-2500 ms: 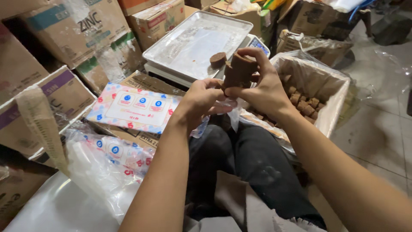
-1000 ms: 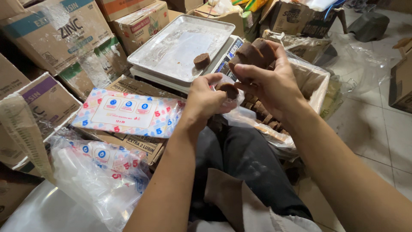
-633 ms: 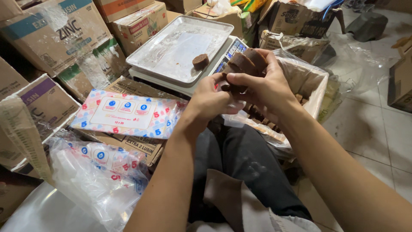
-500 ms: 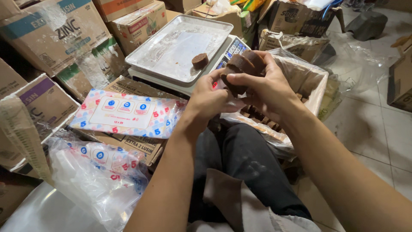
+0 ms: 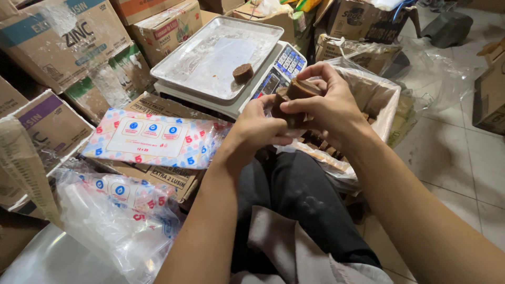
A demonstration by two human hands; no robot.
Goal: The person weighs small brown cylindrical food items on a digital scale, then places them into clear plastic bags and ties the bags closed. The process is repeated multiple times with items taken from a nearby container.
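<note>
While a stack of brown round cakes (image 5: 292,100) sits above the person's lap, both hands close on it: the left hand (image 5: 261,126) cups it from below and the right hand (image 5: 329,105) pinches the top cake between thumb and fingers. Just behind stands a weighing scale (image 5: 273,73), whose metal tray (image 5: 210,58) bears a single brown cake (image 5: 242,73). A plastic-lined box (image 5: 379,100) of more cakes lies to the right, and packs of plastic bags (image 5: 152,139) to the left.

Ahead of you a metal tray (image 5: 210,58) sits on a weighing scale (image 5: 279,71). To your left a printed pack of plastic bags (image 5: 152,139) lies on a cardboard box (image 5: 163,176), with stacked cartons (image 5: 63,47) behind.
</note>
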